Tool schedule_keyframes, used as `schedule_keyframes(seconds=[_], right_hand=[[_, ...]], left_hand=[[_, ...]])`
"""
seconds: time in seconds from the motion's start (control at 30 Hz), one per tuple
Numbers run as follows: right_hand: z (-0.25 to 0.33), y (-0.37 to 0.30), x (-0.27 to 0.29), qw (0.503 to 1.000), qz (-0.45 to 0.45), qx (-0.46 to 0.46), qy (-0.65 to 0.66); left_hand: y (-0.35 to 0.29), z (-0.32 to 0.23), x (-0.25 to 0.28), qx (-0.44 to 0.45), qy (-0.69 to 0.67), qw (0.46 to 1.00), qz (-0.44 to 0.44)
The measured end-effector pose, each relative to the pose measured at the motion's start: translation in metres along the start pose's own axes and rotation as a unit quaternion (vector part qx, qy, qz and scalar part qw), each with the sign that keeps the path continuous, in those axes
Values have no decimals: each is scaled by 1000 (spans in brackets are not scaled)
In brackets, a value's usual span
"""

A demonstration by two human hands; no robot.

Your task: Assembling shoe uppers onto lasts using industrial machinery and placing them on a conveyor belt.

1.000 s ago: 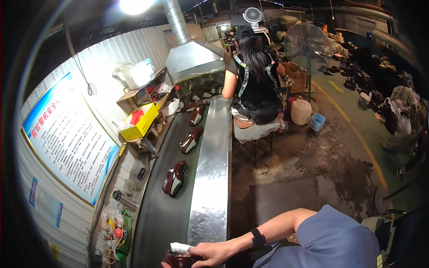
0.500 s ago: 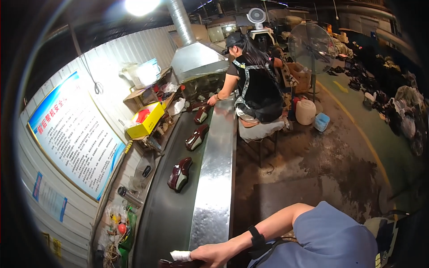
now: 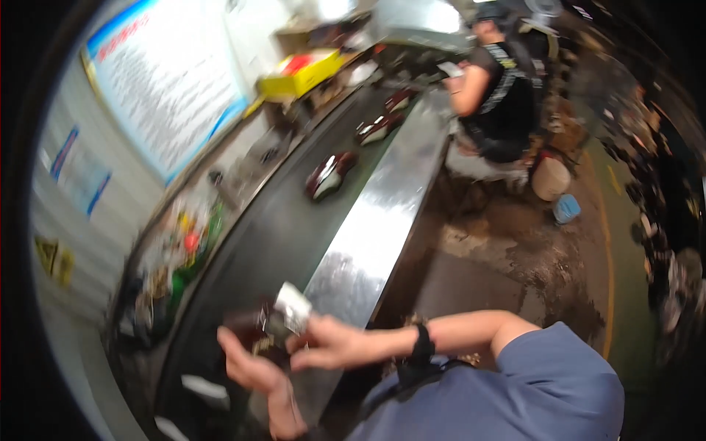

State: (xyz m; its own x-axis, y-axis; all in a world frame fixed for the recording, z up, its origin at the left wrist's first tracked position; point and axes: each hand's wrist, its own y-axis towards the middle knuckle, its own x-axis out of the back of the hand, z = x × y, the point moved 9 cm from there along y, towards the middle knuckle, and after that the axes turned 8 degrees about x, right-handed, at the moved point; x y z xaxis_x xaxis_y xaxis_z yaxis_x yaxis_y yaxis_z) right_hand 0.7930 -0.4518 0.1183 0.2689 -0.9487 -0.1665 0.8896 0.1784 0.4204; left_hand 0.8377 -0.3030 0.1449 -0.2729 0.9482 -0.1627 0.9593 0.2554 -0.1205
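A glossy dark red shoe (image 3: 254, 323) with a pale panel is held over the near end of the black conveyor belt (image 3: 246, 253), smeared by motion. My left hand (image 3: 254, 371) cups it from the near left side, fingers and thumb partly spread around it. From the right, my right hand (image 3: 327, 344) presses bent fingers against the same shoe. A white wrap (image 3: 294, 305) shows at the right fingertips; blur hides whether it covers a finger or is pinched. Farther up the belt lie more dark red shoes, the nearest being a shoe (image 3: 331, 176) with a pale side.
A shiny metal ledge (image 3: 368, 239) runs along the belt's right side. White flat pieces (image 3: 206, 389) lie at the near left. A co-worker (image 3: 493, 95) sits at the far end. Bags and clutter (image 3: 187, 242) line the wall side, with a yellow box (image 3: 298, 77) beyond.
The view has swung down and left. My left hand has come into view, and the near shoe is now up between both hands. The co-worker's arm has drawn back from the belt.
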Motion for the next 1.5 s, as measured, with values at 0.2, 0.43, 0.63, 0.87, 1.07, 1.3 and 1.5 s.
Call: schedule_keyframes(seconds=[0.2,0.43,0.63,0.87,1.07,1.3,1.5], right_hand=[[-7,39,31,947,-183,-183,191],[-15,-3,43,897,193,-7,-397],[-83,-130,42,796,319,118,-500],[-127,-108,50,885,93,78,-450],[-179,-115,75,971,-51,-73,-220],[-165,-137,84,950,119,-35,-287],[-175,-149,91,952,125,-59,-272]], left_hand=[[-3,-22,-50,-418,153,888,119],[55,143,16,366,-347,849,159],[81,269,58,443,-188,867,133],[169,249,74,17,341,936,-84],[164,243,64,-27,411,899,-147],[126,279,87,200,295,931,-84],[104,249,51,110,502,853,-93]])
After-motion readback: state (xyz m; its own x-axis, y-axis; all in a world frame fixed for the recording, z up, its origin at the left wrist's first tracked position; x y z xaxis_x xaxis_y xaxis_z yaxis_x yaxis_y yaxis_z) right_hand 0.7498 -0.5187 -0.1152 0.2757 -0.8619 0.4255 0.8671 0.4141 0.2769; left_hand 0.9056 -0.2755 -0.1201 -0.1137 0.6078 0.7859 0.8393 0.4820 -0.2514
